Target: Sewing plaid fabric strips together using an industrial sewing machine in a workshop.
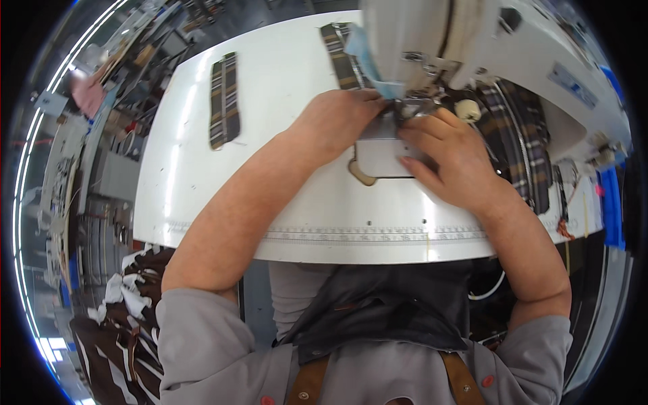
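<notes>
A white sewing machine [422, 30] stands at the far right of the white table, and both hands are close to its needle area. My left hand [337, 121] has its fingers together at the left of the presser foot, on a dark plaid cloth strip [342, 57] that stretches away behind it. The fingertips are partly hidden. My right hand [452, 155] rests on the right side of the metal plate [381, 154], its fingers bent toward the foot and its thumb apart. A dark bit of cloth shows between the hands; the needle point is hidden.
Another plaid strip [225, 101] lies on the left of the table [290, 61]. More plaid cloth [523, 142] lies under the machine's arm. A light blue piece [364, 61] hangs by the machine head. A ruler scale [324, 236] runs along the front edge. Brown and white cloth [121, 337] sits lower left.
</notes>
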Demonstrator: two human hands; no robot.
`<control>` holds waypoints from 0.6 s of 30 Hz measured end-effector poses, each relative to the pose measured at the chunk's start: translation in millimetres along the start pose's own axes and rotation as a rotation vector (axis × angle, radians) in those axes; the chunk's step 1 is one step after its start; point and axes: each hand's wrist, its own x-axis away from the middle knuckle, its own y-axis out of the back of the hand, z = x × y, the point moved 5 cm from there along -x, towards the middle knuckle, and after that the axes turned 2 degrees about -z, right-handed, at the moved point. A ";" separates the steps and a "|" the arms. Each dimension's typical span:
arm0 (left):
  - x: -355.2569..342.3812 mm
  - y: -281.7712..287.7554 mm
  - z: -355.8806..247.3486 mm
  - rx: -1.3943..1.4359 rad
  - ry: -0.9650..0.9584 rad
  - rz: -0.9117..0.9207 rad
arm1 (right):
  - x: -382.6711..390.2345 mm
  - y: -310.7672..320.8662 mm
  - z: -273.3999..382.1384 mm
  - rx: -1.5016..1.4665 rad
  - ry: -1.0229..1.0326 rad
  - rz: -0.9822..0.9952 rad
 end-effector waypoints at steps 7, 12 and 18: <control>5.4 4.3 14.7 -0.235 0.097 0.467 | -2.2 -3.4 2.8 0.020 -0.004 0.047; 69.3 43.7 48.7 -0.626 0.075 0.197 | 5.0 -2.1 -1.3 0.037 -0.029 0.066; 157.1 69.8 87.2 -0.406 0.548 0.212 | 7.3 -3.7 -4.9 0.000 -0.041 0.024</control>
